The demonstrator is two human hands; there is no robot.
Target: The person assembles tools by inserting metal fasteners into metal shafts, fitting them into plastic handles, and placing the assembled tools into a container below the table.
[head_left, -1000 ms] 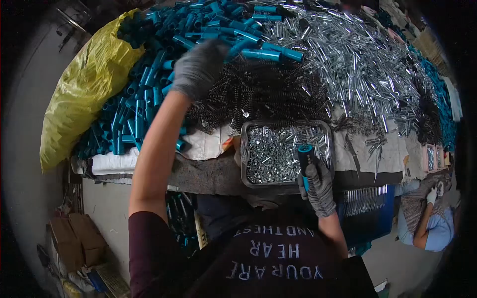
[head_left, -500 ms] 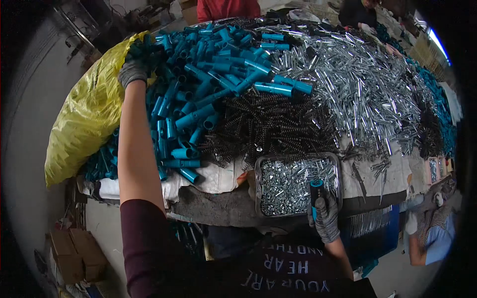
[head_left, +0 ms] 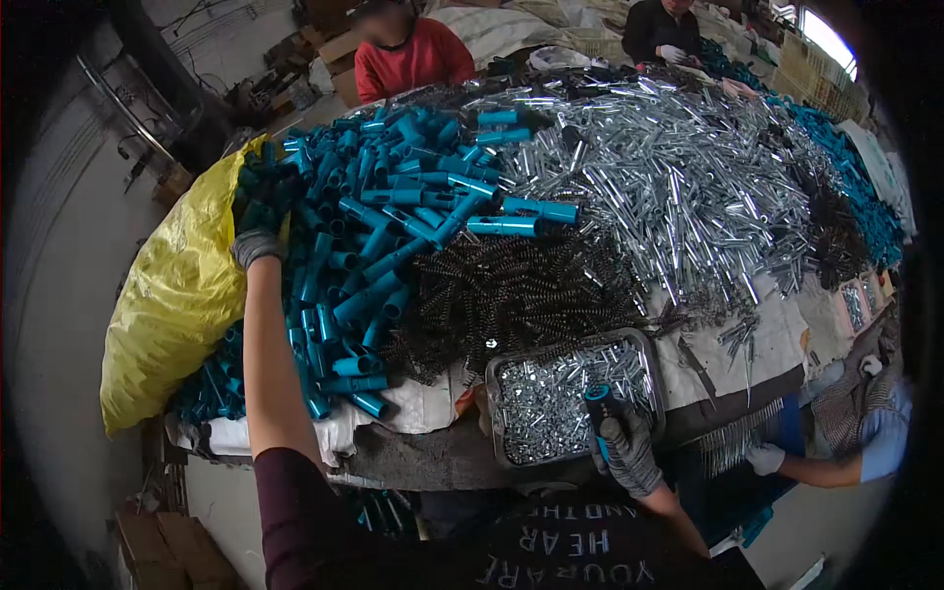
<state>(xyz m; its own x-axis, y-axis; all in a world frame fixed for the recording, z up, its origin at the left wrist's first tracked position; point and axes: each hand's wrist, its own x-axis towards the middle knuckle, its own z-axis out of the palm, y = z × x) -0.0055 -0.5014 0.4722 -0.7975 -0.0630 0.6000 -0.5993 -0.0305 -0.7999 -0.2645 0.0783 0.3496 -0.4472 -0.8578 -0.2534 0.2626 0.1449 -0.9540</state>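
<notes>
My left hand [head_left: 258, 248], in a grey glove, is stretched out at the mouth of the yellow sack [head_left: 182, 305]. Its fingers disappear among dark teal pieces there, so I cannot see whether it grips one. Beside it spreads a heap of teal tubes [head_left: 379, 236]. My right hand [head_left: 631, 454], also gloved, is closed around a teal-and-black handle [head_left: 598, 398], held upright with its round end up. That handle is over the front right part of a clear plastic tray [head_left: 497, 418] full of small shiny metal parts [head_left: 541, 408].
Black coil springs [head_left: 511, 295] lie behind the tray, and silver metal rods [head_left: 678, 197] are piled to the right. Thin pointed tools [head_left: 742, 344] rest on the cloth. A co-worker's gloved hand [head_left: 765, 458] is at the lower right; two people sit across the table.
The view has tilted up and shifted, showing more of the people opposite. My left hand stays at the sack's mouth; my right hand still holds the handle. The co-worker's hand at right has reached inward.
</notes>
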